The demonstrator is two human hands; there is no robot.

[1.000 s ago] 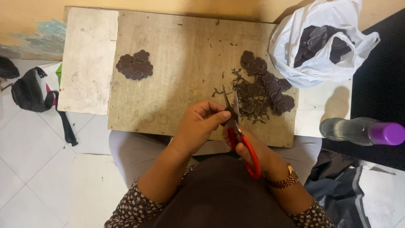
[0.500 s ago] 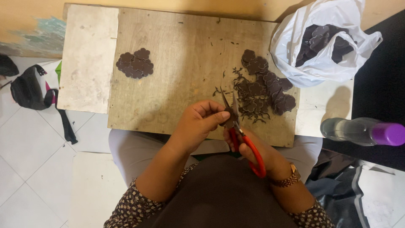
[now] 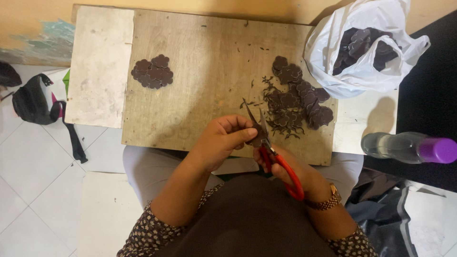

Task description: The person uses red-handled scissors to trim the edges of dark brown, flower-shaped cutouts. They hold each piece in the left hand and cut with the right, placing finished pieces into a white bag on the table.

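One wooden surface (image 3: 200, 85) is seen, a worn brown board with a paler, scuffed panel at its left end, set against a yellowish wall. White floor tiles (image 3: 28, 166) are seen below it on the left. One white plastic bag (image 3: 333, 66) lies open at the far right corner, and dark flower-shaped cut-outs are visible inside; their number cannot be counted. One clear bottle with a purple cap (image 3: 409, 147) lies on its side at the right edge. One black bag (image 3: 31, 102) rests on the floor to the left.

Two heaps of dark brown scalloped pieces are noted: the larger heap (image 3: 297, 102), with thin trimmings scattered round it, right of centre, and the smaller heap (image 3: 152, 74), well apart to the left.

One pair of red-handled scissors (image 3: 273, 157) is held in the right hand (image 3: 285, 169), the grip closed through the handles, blades slightly parted. One small dark piece (image 3: 257, 138) is pinched between thumb and fingers of the left hand (image 3: 223, 143), at the near edge of the surface, against the blades. It is dark brown and flat; its outline is largely hidden.
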